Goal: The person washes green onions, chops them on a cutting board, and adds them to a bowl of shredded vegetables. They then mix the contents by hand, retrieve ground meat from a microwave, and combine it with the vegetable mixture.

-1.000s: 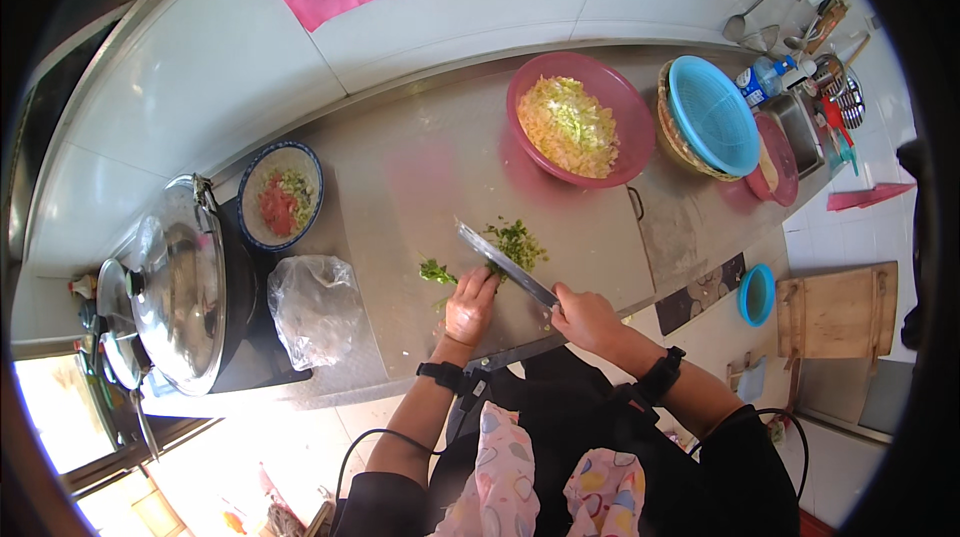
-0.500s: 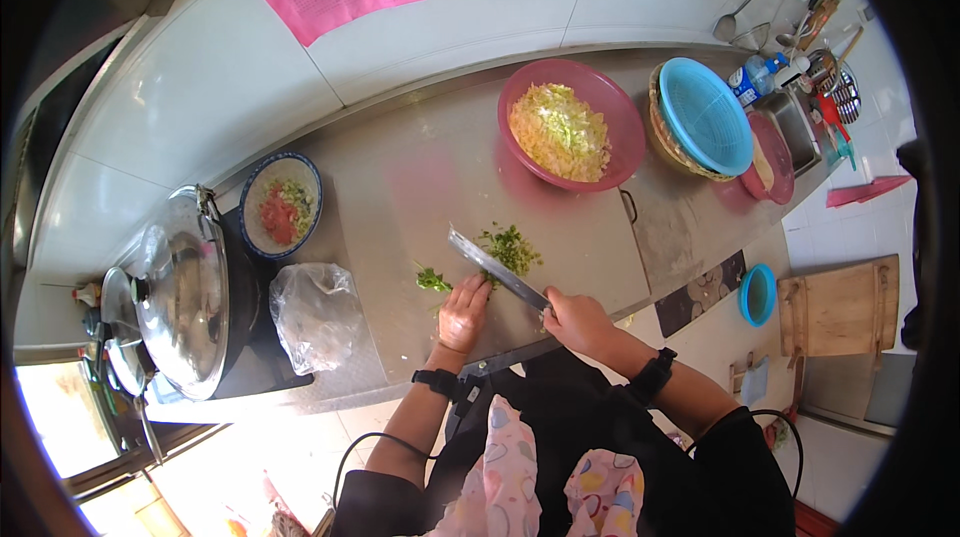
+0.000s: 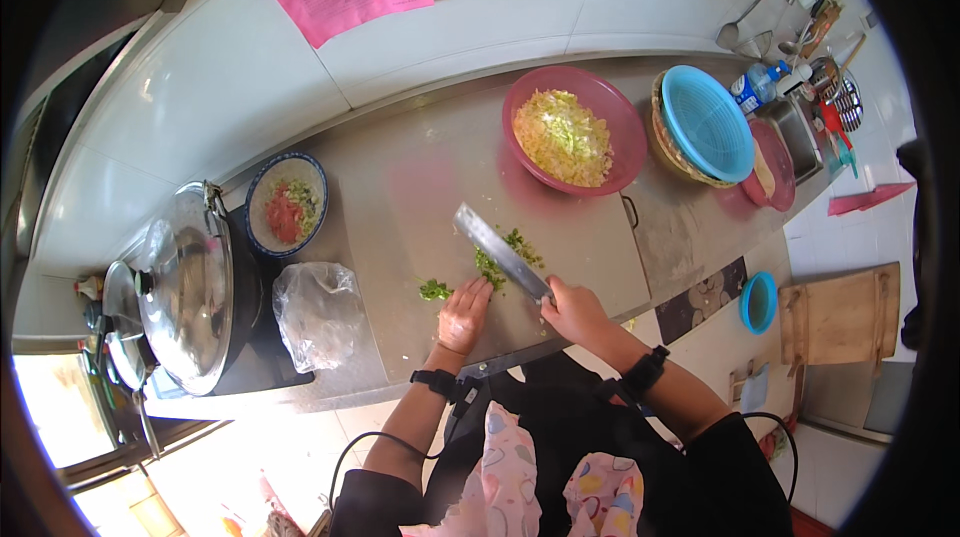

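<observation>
My right hand (image 3: 578,313) grips the handle of a kitchen knife (image 3: 503,253), its broad blade slanting up to the left over the chopped greens (image 3: 522,248). Close to the blade's left side, my left hand (image 3: 465,315) presses its bunched fingers on a bundle of green herbs (image 3: 436,289); leafy tips stick out to the left. The greens lie on a flat, pale metal-coloured surface (image 3: 415,227). Cut bits are heaped behind and partly under the blade.
Behind the greens stands a pink basin (image 3: 628,142) of shredded yellow-white food. A blue-rimmed bowl (image 3: 322,205), a plastic bag (image 3: 315,312) and a lidded pot (image 3: 185,297) are on the left. To the right are a blue basket (image 3: 707,124) and a sink (image 3: 800,142).
The knife blade has tilted, so more of its flat side shows, and it appears raised from the greens. My left hand stays on the herbs with little movement.
</observation>
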Available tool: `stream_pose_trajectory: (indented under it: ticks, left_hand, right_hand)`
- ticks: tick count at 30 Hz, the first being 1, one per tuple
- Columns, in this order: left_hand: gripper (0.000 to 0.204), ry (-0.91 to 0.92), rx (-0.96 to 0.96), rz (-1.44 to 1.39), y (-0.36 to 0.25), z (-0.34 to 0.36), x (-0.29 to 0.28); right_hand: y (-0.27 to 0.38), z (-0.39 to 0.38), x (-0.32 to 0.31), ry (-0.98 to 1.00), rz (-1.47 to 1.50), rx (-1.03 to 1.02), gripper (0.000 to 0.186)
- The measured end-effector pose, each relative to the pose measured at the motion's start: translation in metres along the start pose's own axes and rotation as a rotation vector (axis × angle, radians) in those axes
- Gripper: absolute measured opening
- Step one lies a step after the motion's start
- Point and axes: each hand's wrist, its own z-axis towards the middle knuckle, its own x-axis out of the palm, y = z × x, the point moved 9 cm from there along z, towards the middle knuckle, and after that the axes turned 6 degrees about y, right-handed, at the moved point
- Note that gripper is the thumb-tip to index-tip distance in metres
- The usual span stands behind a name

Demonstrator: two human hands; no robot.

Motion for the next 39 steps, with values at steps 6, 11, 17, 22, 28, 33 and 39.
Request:
stream_pose_trajectory:
  ticks: [6,11,17,22,28,33,39]
  left_hand:
    - [0.026,-0.003,-0.052,-0.014,0.004,0.0,0.005]
    - [0.027,-0.005,-0.077,-0.004,0.005,-0.003,0.006]
    - [0.024,-0.034,-0.022,0.023,-0.001,0.0,-0.001]
    - [0.021,0.014,-0.138,-0.039,0.009,-0.004,0.004]
    - [0.022,-0.021,-0.114,-0.036,0.008,-0.005,0.006]
    - [0.026,-0.021,-0.01,0.093,-0.004,-0.008,-0.005]
    - [0.023,-0.059,-0.052,0.032,0.004,-0.002,-0.003]
  right_hand:
    - [0.007,-0.012,0.004,0.097,-0.098,-0.027,0.014]
    - [0.011,-0.002,0.018,0.067,-0.109,-0.044,0.013]
    - [0.01,0.014,0.012,-0.035,-0.065,0.028,0.014]
    - [0.012,-0.01,0.009,0.058,-0.079,-0.052,0.015]
    - [0.015,-0.006,0.029,0.049,-0.141,-0.051,0.015]
    - [0.014,0.015,0.021,-0.053,0.058,-0.059,0.016]
    - [0.002,-0.007,0.0,0.002,-0.026,-0.034,0.015]
